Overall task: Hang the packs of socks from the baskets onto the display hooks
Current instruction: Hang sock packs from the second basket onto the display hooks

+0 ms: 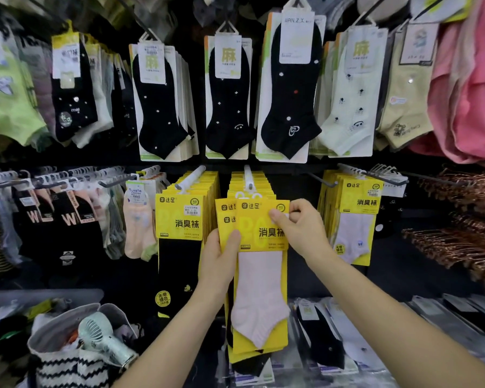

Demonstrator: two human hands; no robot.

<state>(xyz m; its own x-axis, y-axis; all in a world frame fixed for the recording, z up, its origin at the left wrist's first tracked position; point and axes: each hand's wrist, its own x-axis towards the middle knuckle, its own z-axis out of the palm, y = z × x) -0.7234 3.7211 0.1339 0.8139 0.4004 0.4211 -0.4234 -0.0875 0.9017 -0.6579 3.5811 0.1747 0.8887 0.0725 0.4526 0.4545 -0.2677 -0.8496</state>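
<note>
Hanging in hand: left hand (220, 259) grips the packs (259, 275) by their left edge, right hand (300, 228) pinches the front one's top right corner, just below the hook (248, 177); next, lift and thread it onto the tip

You face a dark display wall (95, 161); its hooks (248, 177) carry black sock packs (227, 102) above, yellow-carded packs (179, 219) below.
</note>
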